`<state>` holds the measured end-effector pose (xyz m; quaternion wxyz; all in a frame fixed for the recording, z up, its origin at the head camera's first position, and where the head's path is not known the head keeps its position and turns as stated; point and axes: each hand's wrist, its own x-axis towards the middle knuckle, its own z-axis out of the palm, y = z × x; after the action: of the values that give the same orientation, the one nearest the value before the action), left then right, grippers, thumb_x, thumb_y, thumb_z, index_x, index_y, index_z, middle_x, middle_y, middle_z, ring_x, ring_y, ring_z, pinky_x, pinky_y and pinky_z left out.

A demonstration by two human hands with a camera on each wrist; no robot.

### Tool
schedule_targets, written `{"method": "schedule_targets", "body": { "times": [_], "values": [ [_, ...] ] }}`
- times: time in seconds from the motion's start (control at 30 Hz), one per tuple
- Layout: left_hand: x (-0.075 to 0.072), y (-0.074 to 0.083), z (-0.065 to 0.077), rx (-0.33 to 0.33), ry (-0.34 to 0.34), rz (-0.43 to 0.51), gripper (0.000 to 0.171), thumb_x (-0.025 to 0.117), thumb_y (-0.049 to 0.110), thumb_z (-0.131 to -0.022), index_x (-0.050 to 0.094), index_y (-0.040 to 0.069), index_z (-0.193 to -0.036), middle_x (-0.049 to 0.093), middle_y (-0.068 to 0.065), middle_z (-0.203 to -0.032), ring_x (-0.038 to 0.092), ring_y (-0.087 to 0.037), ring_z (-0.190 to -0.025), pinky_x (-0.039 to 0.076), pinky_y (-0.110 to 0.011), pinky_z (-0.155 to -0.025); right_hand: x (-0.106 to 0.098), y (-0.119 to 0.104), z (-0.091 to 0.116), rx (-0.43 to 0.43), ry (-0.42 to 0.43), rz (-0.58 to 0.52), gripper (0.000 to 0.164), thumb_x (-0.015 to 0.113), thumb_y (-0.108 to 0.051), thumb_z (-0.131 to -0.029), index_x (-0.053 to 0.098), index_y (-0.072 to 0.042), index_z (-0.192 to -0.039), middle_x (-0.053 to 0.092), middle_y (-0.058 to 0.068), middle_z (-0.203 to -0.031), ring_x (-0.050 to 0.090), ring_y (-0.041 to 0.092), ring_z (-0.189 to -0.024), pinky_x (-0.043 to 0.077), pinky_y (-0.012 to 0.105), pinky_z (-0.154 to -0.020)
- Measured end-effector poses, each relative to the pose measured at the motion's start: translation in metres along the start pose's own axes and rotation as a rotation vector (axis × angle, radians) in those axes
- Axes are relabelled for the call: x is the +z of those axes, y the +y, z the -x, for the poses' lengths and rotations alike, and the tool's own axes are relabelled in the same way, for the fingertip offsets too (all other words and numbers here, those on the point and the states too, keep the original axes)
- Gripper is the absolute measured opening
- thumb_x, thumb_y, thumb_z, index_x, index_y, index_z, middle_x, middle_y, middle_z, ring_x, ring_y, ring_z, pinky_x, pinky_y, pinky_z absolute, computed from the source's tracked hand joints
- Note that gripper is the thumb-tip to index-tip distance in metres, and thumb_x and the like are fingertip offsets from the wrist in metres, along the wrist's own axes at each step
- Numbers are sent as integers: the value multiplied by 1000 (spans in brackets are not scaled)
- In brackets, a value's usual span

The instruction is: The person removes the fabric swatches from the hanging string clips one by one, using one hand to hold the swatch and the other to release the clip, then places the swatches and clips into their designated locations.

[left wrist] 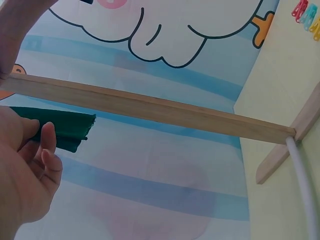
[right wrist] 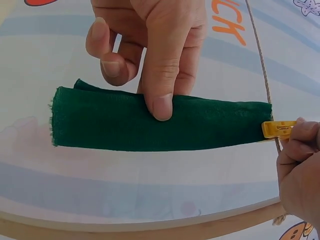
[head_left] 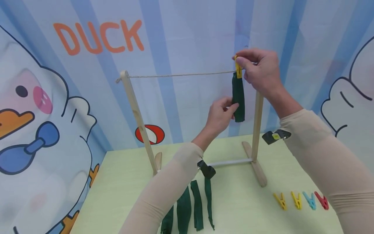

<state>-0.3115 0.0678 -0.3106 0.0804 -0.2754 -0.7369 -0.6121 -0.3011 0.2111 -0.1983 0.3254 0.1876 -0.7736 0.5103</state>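
A dark green fabric strip (head_left: 238,94) hangs near the right end of a thin rope (head_left: 181,75). My right hand (head_left: 261,70) pinches a yellow clothespin (head_left: 239,69), whose jaws sit over the strip's top edge at the rope. Lower down, my left hand (head_left: 220,113) holds the strip's side between thumb and fingers. In the right wrist view, the left thumb lies flat across the green cloth (right wrist: 115,122), and the clothespin (right wrist: 277,129) bites its end. The left wrist view shows the frayed lower end of the strip (left wrist: 70,127) beyond the fingers.
The rope runs between two wooden posts, left (head_left: 137,117) and right (head_left: 257,126), joined low by a white rod (head_left: 230,162). Several green strips (head_left: 184,211) lie on the table (head_left: 122,169) by my left forearm. Yellow, blue and red clothespins (head_left: 309,200) lie at right.
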Motion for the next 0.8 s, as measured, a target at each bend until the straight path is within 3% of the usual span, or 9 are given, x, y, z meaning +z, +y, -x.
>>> {"method": "schedule_targets", "body": {
  "times": [0.2,0.43,0.6,0.8],
  "values": [
    [1,1,-1,-2,2,1,15,62,15,-101,69,3,-108,68,-6,-97,59,-18,-65,52,-26,-62,-2,0,1,-24,12,-25,23,68,-20,-96,76,-3,-110,73,5,-96,47,20,-50,41,23,-49],
    [4,3,-1,-2,-8,11,16,62,15,-101,68,3,-109,68,-5,-98,59,-18,-65,55,-32,-66,-3,0,1,-7,32,-97,20,68,-17,-96,71,0,-107,75,4,-102,42,20,-47,38,24,-48],
    [4,2,-2,0,-10,8,15,62,14,-101,68,2,-108,68,-6,-98,58,-17,-64,53,-25,-62,-2,-1,0,-18,53,-99,21,69,-16,-95,71,1,-107,76,4,-100,43,19,-48,38,25,-49],
    [5,3,0,16,-19,-12,13,62,11,-100,68,1,-105,68,-7,-96,59,-16,-62,55,-30,-62,-2,-1,-2,-28,83,-122,19,71,-15,-94,73,0,-105,75,5,-95,45,18,-50,41,24,-51]
  ]
}}
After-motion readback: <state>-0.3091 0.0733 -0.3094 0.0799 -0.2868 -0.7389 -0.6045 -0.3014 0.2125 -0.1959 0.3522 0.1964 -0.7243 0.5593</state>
